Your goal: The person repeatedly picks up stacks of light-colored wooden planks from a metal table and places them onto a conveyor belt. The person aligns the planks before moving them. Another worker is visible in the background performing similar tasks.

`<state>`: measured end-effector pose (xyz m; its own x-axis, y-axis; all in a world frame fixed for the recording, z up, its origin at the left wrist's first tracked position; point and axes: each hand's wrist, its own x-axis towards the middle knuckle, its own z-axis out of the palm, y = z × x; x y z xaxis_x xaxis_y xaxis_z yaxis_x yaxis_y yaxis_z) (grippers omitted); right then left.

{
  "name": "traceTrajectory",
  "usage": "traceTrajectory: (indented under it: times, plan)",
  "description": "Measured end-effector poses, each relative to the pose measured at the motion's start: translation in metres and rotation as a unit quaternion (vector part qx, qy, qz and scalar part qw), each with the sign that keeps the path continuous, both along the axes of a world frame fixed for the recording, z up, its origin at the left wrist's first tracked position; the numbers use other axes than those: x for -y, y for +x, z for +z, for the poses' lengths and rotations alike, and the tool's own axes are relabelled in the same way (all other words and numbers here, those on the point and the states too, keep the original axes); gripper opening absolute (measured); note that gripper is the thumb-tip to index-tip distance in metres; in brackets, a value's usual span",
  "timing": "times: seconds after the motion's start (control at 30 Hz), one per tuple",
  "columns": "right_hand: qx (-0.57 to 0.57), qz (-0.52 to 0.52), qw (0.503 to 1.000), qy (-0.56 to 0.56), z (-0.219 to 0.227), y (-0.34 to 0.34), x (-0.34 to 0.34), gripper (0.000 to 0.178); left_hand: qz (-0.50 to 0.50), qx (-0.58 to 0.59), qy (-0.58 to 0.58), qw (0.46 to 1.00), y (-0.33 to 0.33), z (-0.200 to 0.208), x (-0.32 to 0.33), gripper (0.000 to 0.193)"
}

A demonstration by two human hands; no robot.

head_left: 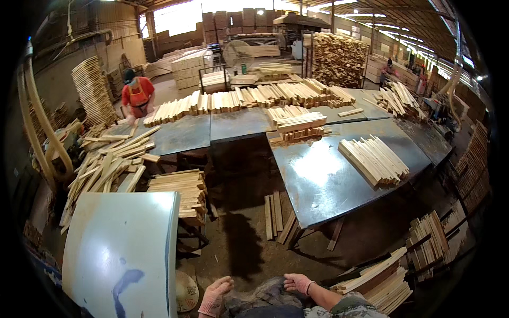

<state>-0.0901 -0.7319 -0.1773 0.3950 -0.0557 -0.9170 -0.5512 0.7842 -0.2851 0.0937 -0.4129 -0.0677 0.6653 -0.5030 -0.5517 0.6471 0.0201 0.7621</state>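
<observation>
So, with 12 at the top of the view, both gloved hands are down low: the left hand (214, 295) between 6 and 7 o'clock, the right hand (298, 283) between 5 and 6. They're well apart from each other, with a dark cloth (260, 298) bunched between them right at 6, looks like an apron or something worn. Fingers on both look curled in, but honestly I can't tell if either grip is pinching that cloth or just closed next to it. No wood in either one as far as I can see. My read on the step: hands in close to the body, fussing with the cloth or just between handlings. Any next grab off a pile would call for free, opened fingers and a decent reach, since the neat bundle of wood strips (374, 159) sits over at 3 o'clock on the steel counter (328, 197), well away from both hands. Closer in there's a stack of strips (374, 289) between 4 and 5, nearer the right hand, and a pale counter (95, 238) at 8, on the left hand's side. Co-worker in red (139, 95) is way off at 10, by the far counters.
</observation>
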Motion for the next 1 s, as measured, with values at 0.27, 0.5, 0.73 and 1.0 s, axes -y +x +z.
traceTrajectory:
  times: [0.27,0.5,0.73,1.0]
  plan:
    - [-0.148,0.001,0.986,-0.079,-0.178,-0.032,0.048,0.064,-0.097,-0.017,0.012,0.995,0.110,-0.015,0.097,0.042]
    - [-0.190,0.363,0.901,-0.141,-0.226,0.015,0.135,0.065,-0.187,0.058,0.033,0.980,0.273,-0.036,0.193,0.042]
    - [0.012,0.297,0.868,-0.398,-0.060,0.269,0.185,0.074,-0.215,0.101,0.065,0.969,0.439,-0.040,0.268,0.042]
    - [-0.046,0.225,0.919,-0.321,-0.096,0.403,0.265,0.055,-0.288,0.000,0.036,0.957,0.519,-0.049,0.382,0.045]
